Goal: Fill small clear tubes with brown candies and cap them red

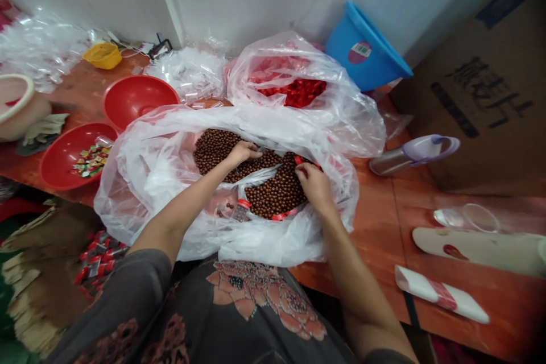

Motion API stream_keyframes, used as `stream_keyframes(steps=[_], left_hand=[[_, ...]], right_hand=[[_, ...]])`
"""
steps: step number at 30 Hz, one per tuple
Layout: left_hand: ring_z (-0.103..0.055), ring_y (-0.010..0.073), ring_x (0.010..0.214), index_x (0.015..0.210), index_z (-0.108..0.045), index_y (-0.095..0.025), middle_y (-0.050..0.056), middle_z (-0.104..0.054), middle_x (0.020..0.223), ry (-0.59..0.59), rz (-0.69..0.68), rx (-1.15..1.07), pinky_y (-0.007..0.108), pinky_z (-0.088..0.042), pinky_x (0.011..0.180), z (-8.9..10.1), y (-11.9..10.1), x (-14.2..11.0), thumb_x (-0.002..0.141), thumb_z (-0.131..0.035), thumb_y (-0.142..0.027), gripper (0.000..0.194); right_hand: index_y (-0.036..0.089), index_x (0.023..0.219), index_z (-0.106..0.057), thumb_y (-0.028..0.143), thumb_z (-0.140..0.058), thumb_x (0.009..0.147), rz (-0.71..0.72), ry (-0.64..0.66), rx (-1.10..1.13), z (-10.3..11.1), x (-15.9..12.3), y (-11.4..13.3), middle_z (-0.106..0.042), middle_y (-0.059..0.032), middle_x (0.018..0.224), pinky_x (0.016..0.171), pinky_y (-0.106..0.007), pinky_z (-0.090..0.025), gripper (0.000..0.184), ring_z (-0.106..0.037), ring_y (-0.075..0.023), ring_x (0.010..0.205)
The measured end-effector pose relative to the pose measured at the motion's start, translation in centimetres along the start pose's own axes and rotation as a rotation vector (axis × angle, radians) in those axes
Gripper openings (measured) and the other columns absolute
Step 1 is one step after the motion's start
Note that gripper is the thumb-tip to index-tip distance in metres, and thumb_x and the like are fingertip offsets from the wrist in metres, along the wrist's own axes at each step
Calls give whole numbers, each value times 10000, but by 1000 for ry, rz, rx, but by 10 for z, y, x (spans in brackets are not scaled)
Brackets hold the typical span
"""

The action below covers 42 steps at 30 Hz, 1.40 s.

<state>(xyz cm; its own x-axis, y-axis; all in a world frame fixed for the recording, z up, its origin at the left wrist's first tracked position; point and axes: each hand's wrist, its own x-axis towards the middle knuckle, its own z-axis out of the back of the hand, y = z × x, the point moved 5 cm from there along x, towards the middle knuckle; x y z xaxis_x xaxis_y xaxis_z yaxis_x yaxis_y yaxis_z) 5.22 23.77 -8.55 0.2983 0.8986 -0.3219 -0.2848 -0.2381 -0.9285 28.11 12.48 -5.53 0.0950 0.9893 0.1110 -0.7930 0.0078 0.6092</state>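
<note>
Brown chocolate-like balls [273, 193] lie in two heaps inside a white plastic bag [140, 176], with a fold of plastic between them. My left hand [244, 153] is closed over the far heap; what its fingers hold is hidden. On the right side of the near heap, my right hand [314, 185] pinches at a red cap [298, 160]. A small clear jar with a red lid [242, 209] rests at the near edge of the balls. Another red cap [279, 216] lies at the heap's front.
Behind stand a bag of red caps [298, 92] and a blue bucket [362, 48]. Red bowls [140, 96] and a bowl of wrapped sweets [53, 162] are left. A purple-topped bottle [409, 153], a tissue pack [441, 294] and a carton [482, 102] stand right. Filled jars [100, 256] lie lower left.
</note>
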Motion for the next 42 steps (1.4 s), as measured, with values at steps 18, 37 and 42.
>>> stream_keyframes(steps=[18,37,42], left_hand=[[-570,81,599,1001,-628,-152,-38,-587,676,-135,-5,-80,171,-457,565,33,-8,-38,723,-690,-92,292],[-588,108,618,764,-715,-122,-13,-682,660,-59,132,-270,257,-473,730,-15,9,-22,551,-844,-157,251],[-643,116,700,827,-716,-100,32,-724,778,39,174,-354,281,-496,819,-14,-1,-35,616,-782,-56,226]], right_hand=[[331,1443,-386,397,-689,791,-274,-5,866,3,-63,16,-629,0,934,657,-316,-550,722,-606,-146,700],[309,1223,-637,324,-814,697,-367,111,1163,-12,-90,19,-693,-31,1213,1060,-437,-439,555,-653,-218,1088],[360,1392,-474,318,-801,709,-372,134,1179,-11,-93,24,-690,-13,1094,820,-335,-562,758,-679,-159,879]])
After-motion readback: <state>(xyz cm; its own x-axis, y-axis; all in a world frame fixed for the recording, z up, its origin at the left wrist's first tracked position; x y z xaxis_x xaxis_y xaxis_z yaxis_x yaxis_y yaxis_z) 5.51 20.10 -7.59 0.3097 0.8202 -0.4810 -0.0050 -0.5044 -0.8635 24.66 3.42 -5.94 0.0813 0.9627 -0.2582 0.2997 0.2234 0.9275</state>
